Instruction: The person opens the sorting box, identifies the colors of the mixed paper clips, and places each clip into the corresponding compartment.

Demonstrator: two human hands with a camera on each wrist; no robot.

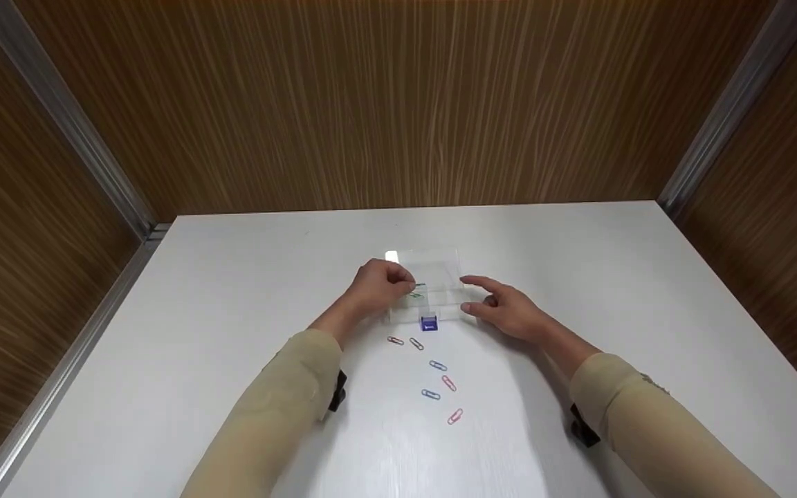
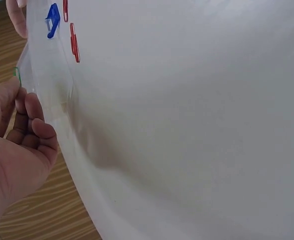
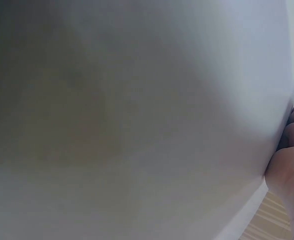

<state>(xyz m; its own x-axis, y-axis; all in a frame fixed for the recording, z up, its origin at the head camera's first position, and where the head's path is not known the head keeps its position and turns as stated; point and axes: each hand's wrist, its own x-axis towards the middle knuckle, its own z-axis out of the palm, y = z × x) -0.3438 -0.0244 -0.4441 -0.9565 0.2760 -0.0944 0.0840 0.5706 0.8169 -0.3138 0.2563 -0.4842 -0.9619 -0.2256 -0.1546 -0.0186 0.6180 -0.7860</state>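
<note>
1. At the middle of the white table, a clear plastic box lies open, its lid folded back on the far side and a blue clasp on its near edge.
2. Inside the box you can see one green paper clip, right at your left fingertips; whether more lie in there is too faint to tell.
3. Your left hand sits over the box's left side, fingers curled and pinched around that green clip.
4. Your right hand rests at the box's right edge, thumb against the wall, fingers relaxed and spread, gripping nothing.
5. Near the box, six loose paper clips trail toward you: two side by side just near the clasp, then two blue and two pink ones nearer still.
6. No label or writing can be read on anything.
7. The right wrist view shows only blurred table and the edge of your hand.
</note>
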